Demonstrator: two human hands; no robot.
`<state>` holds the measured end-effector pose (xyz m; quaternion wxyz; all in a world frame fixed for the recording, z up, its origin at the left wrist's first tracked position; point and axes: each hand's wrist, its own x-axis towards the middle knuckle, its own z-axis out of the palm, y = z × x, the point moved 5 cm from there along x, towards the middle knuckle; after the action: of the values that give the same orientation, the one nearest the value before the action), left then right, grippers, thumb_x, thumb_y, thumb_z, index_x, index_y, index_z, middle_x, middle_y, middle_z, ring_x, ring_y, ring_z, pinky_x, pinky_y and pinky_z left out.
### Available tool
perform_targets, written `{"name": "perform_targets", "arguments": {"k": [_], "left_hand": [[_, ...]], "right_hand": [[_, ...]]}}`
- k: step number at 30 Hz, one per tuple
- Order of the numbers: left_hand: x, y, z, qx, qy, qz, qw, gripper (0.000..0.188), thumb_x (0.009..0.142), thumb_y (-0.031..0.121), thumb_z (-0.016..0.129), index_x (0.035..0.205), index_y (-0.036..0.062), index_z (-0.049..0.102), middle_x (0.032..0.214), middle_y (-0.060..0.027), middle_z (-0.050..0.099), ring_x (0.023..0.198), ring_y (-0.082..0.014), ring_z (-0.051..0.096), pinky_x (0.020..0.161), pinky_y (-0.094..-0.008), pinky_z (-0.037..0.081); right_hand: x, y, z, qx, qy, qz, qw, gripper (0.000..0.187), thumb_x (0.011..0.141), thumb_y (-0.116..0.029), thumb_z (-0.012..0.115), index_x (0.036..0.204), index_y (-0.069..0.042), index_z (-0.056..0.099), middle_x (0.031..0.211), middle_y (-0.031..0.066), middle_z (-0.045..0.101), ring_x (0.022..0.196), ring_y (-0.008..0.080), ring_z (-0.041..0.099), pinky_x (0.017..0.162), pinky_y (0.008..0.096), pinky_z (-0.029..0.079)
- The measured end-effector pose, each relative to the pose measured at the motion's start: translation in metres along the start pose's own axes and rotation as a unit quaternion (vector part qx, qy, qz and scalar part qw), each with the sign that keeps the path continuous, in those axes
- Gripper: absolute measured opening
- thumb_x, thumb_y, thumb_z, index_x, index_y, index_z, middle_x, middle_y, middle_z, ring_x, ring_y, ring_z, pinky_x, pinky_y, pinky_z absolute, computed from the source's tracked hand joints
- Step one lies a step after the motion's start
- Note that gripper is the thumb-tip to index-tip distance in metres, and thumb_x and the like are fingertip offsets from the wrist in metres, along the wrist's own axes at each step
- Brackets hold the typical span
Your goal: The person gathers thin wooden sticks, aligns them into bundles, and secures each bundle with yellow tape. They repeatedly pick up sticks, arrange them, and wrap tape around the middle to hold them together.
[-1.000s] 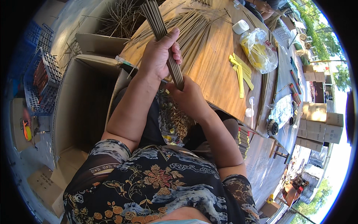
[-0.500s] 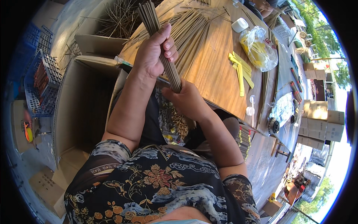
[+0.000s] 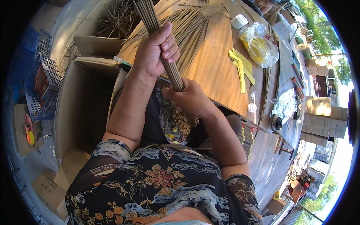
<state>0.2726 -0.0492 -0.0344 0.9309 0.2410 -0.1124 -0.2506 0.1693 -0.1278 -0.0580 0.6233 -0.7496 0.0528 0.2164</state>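
A thick bundle of thin brown sticks (image 3: 148, 17) stands tilted above the near edge of a wooden table (image 3: 213, 71). My left hand (image 3: 153, 50) grips the bundle around its middle. My right hand (image 3: 189, 99) is closed on the bundle's lower part, just below the left hand, over my lap. More loose sticks of the same kind (image 3: 195, 26) lie fanned out on the table behind the hands.
Yellow strips (image 3: 240, 65) and a clear bag of yellow material (image 3: 258, 41) lie on the table beside a white lid (image 3: 239, 21). An open cardboard box (image 3: 80, 101) stands at my left, with blue crates (image 3: 39, 80) beyond. Stacked cartons (image 3: 324, 118) sit at right.
Both hands hold the bundle throughout. The left hand has slid a little along it and the bundle has shifted slightly left; the right hand has stayed low.
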Motion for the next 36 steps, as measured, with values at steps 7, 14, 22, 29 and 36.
{"name": "perform_targets", "arguments": {"k": [7, 14, 22, 29, 36], "left_hand": [[0.000, -0.004, 0.003, -0.010, 0.013, 0.000, 1.000, 0.025, 0.091, 0.028, 0.047, 0.071, 0.0125, 0.045, 0.050, 0.0059, 0.038, 0.038, -0.0050, 0.035, 0.036, -0.0203, 0.030], [-0.001, -0.001, -0.002, 0.029, 0.065, 0.005, 0.997, 0.026, 0.091, 0.027, 0.048, 0.069, 0.0129, 0.044, 0.050, 0.0059, 0.038, 0.039, -0.0052, 0.035, 0.036, -0.0212, 0.031], [-0.002, 0.000, 0.006, -0.022, -0.006, -0.005, 1.000, 0.030, 0.090, 0.026, 0.048, 0.064, 0.0132, 0.043, 0.050, 0.0047, 0.038, 0.039, -0.0054, 0.035, 0.037, -0.0206, 0.031], [-0.002, -0.004, 0.000, 0.020, 0.034, 0.002, 0.999, 0.031, 0.089, 0.025, 0.051, 0.062, 0.0139, 0.042, 0.051, 0.0053, 0.039, 0.039, -0.0047, 0.034, 0.038, -0.0202, 0.030], [0.000, -0.002, 0.004, -0.005, 0.024, -0.002, 1.000, 0.029, 0.090, 0.024, 0.049, 0.064, 0.0127, 0.043, 0.050, 0.0051, 0.037, 0.039, -0.0049, 0.034, 0.037, -0.0193, 0.030]], "right_hand": [[-0.007, -0.011, -0.001, -0.062, 0.047, -0.023, 0.997, 0.031, 0.081, -0.023, 0.060, 0.075, 0.002, 0.044, 0.058, 0.0091, 0.052, 0.052, 0.0215, 0.054, 0.053, 0.0375, 0.045], [-0.001, 0.001, -0.002, -0.113, 0.098, -0.050, 0.987, 0.027, 0.082, -0.024, 0.060, 0.075, -0.002, 0.047, 0.056, 0.0042, 0.050, 0.048, 0.0143, 0.051, 0.047, 0.0294, 0.042], [-0.008, -0.005, 0.002, 0.064, -0.059, 0.039, 0.995, 0.024, 0.083, -0.022, 0.060, 0.073, -0.003, 0.048, 0.054, 0.0003, 0.048, 0.044, 0.0082, 0.049, 0.040, 0.0224, 0.039], [0.000, 0.004, -0.004, -0.153, 0.110, -0.060, 0.980, 0.026, 0.082, -0.022, 0.060, 0.076, 0.000, 0.048, 0.055, 0.0047, 0.050, 0.048, 0.0121, 0.051, 0.046, 0.0282, 0.042], [-0.003, -0.003, -0.002, -0.022, 0.011, 0.028, 0.999, 0.027, 0.080, -0.023, 0.060, 0.076, 0.000, 0.047, 0.058, 0.0064, 0.051, 0.052, 0.0137, 0.052, 0.050, 0.0304, 0.043]]}}
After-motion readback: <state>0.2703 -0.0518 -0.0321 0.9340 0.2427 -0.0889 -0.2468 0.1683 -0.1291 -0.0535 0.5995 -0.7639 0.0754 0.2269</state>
